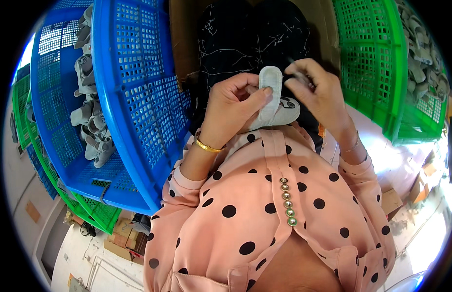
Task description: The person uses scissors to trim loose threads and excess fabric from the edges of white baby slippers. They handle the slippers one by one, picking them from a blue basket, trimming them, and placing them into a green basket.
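My left hand (pixel 238 100) is closed on a small pale grey shoe, thumb pressed on its whitish sole (pixel 270 80), which faces up. Just below it, against my lap, shows a grey shoe upper (pixel 287 113) with a dark printed motif; whether it belongs to the same shoe I cannot tell. To the right, a little apart from the sole, my right hand (pixel 317 86) is raised with its fingers curled round a small dark, partly shiny tool (pixel 300 74). That tool is blurred and mostly covered by the fingers.
A blue plastic crate (pixel 138 63) with small grey shoes (pixel 92 117) beside it in another blue crate stands on my left. On my right is a green crate (pixel 367 58), with more grey shoes (pixel 420 58) beyond its wall. Loose threads lie on my dark trousers (pixel 226 44).
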Action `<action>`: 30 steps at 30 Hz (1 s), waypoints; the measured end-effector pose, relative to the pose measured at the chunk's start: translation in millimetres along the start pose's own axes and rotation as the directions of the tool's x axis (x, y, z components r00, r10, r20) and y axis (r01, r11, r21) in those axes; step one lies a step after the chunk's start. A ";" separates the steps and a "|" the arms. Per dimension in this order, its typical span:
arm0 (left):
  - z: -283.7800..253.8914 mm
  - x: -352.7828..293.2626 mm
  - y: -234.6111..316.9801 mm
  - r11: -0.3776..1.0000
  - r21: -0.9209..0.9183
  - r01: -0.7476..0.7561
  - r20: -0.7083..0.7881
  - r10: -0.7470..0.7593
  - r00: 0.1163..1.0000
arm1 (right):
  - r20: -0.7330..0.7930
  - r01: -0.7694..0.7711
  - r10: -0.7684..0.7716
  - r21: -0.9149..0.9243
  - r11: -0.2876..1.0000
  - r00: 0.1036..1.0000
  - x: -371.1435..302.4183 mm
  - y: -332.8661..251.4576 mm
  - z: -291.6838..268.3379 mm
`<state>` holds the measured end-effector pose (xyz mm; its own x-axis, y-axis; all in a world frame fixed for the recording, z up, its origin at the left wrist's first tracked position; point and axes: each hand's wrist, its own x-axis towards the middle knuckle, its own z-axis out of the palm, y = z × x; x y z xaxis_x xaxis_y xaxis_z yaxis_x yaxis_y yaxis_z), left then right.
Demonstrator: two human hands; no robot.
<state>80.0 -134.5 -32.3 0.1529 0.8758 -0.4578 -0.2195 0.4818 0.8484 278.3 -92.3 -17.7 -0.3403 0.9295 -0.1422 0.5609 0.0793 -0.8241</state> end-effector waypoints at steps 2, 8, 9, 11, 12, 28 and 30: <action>2.6 -1.9 1.9 1.000 0.006 -0.005 0.004 0.005 1.000 | 0.033 0.112 -0.110 -0.088 0.990 0.993 -1.1 -1.0 5.4; 1.8 -6.9 0.5 0.997 0.081 0.011 -0.017 -0.010 1.000 | 0.158 0.369 -0.337 -0.277 0.887 0.928 6.4 5.8 11.3; 0.4 -6.2 1.3 0.995 0.088 0.039 -0.018 -0.037 0.999 | 0.125 0.262 -0.248 -0.116 0.958 0.961 5.4 5.2 13.1; 0.4 -5.4 0.1 0.994 0.092 0.064 -0.023 -0.062 0.998 | 0.105 0.026 -0.050 0.217 0.976 0.993 3.1 3.8 16.2; 1.3 -5.9 -1.7 0.994 0.092 0.061 -0.030 -0.059 0.998 | 0.132 -0.096 0.026 0.561 0.822 0.991 4.8 10.3 14.8; -10.7 4.1 -7.1 0.991 -0.082 0.103 -0.085 -0.110 0.990 | -0.009 0.248 -0.292 -0.503 0.828 0.956 -14.1 17.9 6.5; -11.9 3.3 -6.1 0.990 -0.066 0.124 -0.089 -0.130 0.987 | -0.021 0.257 -0.317 -0.539 0.802 0.948 -11.2 17.9 9.8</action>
<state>70.4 -134.3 -42.2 0.0937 0.8048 -0.5861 -0.2618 0.5879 0.7654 284.8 -104.8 -36.2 -0.4846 0.8637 0.1385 0.7694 0.4961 -0.4023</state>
